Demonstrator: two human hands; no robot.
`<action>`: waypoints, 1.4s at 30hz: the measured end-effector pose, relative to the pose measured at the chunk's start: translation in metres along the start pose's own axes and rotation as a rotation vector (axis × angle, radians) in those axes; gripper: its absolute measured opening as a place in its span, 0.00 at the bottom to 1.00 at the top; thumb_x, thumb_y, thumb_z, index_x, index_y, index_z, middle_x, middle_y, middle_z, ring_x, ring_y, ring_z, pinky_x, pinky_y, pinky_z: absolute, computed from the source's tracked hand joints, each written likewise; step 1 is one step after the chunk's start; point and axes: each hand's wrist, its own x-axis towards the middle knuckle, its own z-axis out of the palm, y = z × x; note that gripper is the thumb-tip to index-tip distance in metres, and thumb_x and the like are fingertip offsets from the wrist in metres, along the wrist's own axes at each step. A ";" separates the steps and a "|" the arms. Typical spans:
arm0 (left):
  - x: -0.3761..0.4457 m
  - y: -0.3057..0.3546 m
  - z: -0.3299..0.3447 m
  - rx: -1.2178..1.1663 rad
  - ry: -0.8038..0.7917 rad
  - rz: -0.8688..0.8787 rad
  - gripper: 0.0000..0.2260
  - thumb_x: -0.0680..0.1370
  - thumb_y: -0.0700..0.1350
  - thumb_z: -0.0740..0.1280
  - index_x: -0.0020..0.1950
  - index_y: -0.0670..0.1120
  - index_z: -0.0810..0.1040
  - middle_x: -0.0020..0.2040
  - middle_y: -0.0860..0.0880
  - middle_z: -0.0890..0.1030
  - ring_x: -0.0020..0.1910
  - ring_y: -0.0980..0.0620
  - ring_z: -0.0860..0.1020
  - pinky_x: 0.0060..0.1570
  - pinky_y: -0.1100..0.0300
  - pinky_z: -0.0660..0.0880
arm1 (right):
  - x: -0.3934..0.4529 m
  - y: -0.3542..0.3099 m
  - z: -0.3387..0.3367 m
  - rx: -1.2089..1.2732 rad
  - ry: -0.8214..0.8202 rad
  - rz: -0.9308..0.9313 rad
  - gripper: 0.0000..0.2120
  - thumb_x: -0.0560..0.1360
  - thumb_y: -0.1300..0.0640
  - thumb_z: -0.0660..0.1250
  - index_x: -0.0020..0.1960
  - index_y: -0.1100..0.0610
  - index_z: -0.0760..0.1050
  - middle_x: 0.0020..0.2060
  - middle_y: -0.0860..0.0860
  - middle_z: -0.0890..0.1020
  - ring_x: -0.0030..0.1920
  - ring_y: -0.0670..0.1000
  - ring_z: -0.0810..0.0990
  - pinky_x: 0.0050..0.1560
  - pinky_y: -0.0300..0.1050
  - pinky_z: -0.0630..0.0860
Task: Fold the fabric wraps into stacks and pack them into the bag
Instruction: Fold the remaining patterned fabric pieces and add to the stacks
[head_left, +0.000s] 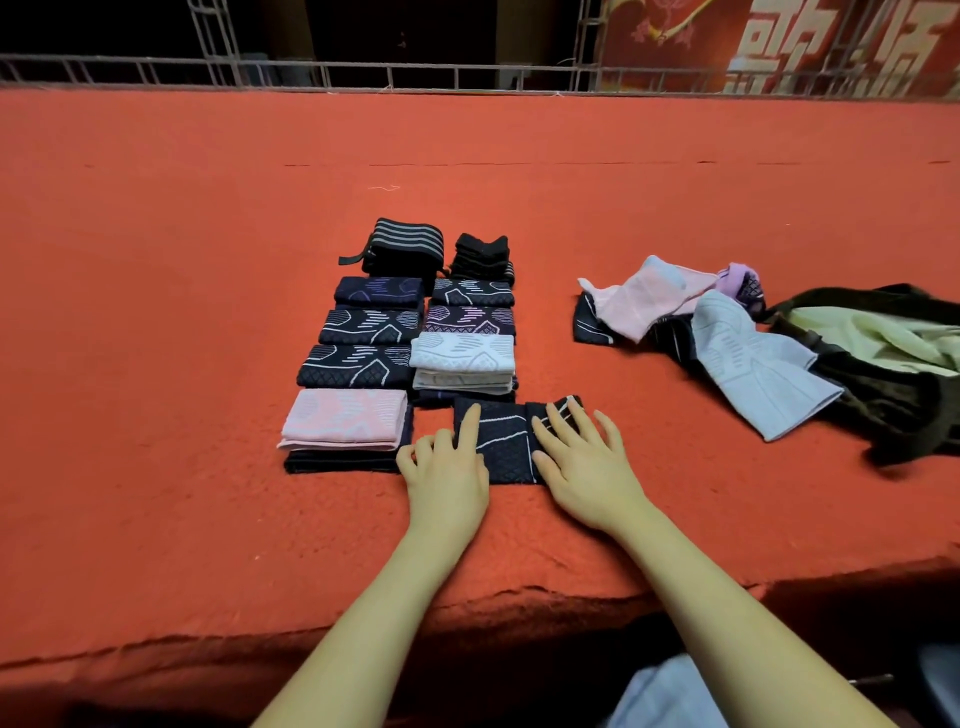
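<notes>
Centrally, a dark patterned wrap (511, 441) lies flat on the red bench (208, 312) under both hands. Left hand (447, 473): index finger extended on the cloth, the other fingers (423, 447) loosely curled at its left edge. Right hand (582, 462): fingers spread, pressing the wrap's right half. Beyond and left of the fingertips stand two columns of folded wrap stacks (410, 332). Well right of the fingers lie unfolded wraps (727, 358), touching the open dark bag (893, 374).
</notes>
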 end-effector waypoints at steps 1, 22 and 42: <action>0.002 0.000 -0.001 -0.015 0.008 -0.001 0.31 0.59 0.43 0.80 0.62 0.46 0.79 0.36 0.47 0.79 0.35 0.43 0.78 0.43 0.53 0.58 | 0.000 0.001 0.001 0.007 0.004 0.001 0.42 0.68 0.39 0.26 0.77 0.49 0.56 0.77 0.49 0.54 0.77 0.52 0.44 0.70 0.49 0.35; 0.031 0.058 -0.021 -1.014 -0.450 0.074 0.23 0.82 0.33 0.53 0.76 0.42 0.54 0.77 0.47 0.52 0.73 0.59 0.51 0.67 0.78 0.49 | -0.006 0.015 -0.004 0.713 0.420 0.386 0.32 0.72 0.39 0.39 0.66 0.47 0.71 0.56 0.42 0.75 0.62 0.45 0.68 0.54 0.39 0.50; 0.050 0.039 -0.002 -0.342 -0.688 0.313 0.23 0.83 0.48 0.51 0.77 0.58 0.51 0.78 0.56 0.47 0.77 0.55 0.45 0.73 0.54 0.42 | -0.015 0.013 0.002 0.513 0.530 0.465 0.09 0.71 0.50 0.71 0.36 0.52 0.75 0.53 0.49 0.77 0.58 0.52 0.70 0.52 0.39 0.51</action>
